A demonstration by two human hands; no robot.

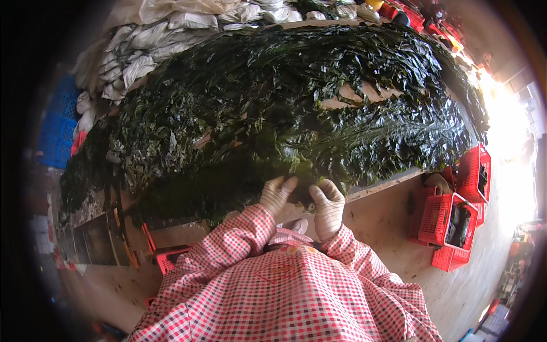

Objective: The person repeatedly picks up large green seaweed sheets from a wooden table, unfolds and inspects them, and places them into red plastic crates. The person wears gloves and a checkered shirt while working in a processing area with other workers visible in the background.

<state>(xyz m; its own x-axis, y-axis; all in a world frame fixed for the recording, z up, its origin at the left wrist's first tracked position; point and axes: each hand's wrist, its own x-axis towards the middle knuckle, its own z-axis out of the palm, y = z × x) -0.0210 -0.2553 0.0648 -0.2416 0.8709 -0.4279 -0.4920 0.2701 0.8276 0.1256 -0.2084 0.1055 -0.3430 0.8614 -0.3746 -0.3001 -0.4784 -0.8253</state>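
Note:
A dark green kelp frond (302, 175) spans between my two gloved hands at the near edge of the worktable. My left hand (277, 194) pinches it between thumb and fingers. On the other side, my right hand (328, 205) grips the frond with thumb and bent fingers. Both hands wear pale, ribbed-looking gloves. Beyond them, a broad heap of wet, glossy kelp (273, 85) covers most of the table (372, 92). The fingertips under the frond are partly hidden.
Stacked red plastic crates (438, 220) stand on the floor at the right, some holding dark kelp. Filled white sacks (145, 42) are piled beyond the table. Blue crates (57, 124) stand far left. Another red crate (166, 260) sits below the table's near edge.

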